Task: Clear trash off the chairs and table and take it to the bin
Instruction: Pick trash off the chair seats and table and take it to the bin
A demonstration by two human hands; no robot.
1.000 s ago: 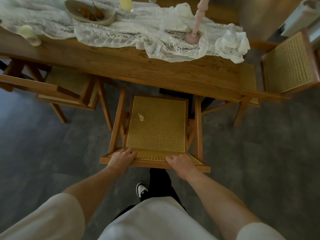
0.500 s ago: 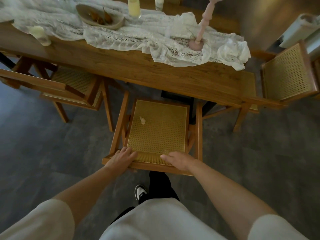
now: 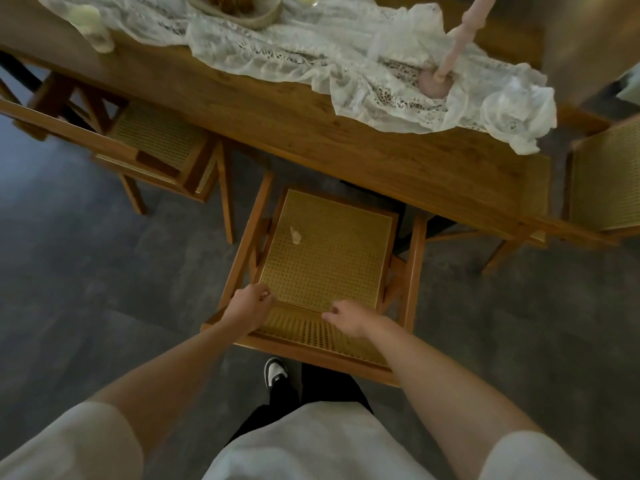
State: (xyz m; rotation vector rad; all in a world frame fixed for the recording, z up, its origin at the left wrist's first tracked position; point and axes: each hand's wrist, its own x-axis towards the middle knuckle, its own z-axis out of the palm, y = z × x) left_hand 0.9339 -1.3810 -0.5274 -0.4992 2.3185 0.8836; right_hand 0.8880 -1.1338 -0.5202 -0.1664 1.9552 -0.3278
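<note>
Both grips are set on the chair's (image 3: 325, 251) cane backrest. Left grip (image 3: 250, 308) is curled loosely at the backrest's left end, its fingers bent over the top rail, and nothing loose is held in it. Right grip (image 3: 349, 318) is laid on the cane to the right of it, fingers half curled and pointing left; whether the rail is actually clasped cannot be told. A gap of bare cane is left between the two.

Beyond the left grip, well apart from it, a small pale scrap (image 3: 295, 234) of trash is seen lying on the seat, near the seat's left edge. The seat's far edge is tucked just under the wooden surface (image 3: 311, 129). Farther still, beyond the right grip, a white lace runner (image 3: 311, 60) is spread in folds on the surface, and a pink candlestick (image 3: 446, 60) is stood on it. Below the grips, a black-and-white shoe (image 3: 276, 372) is seen on the grey floor (image 3: 86, 271).
</note>
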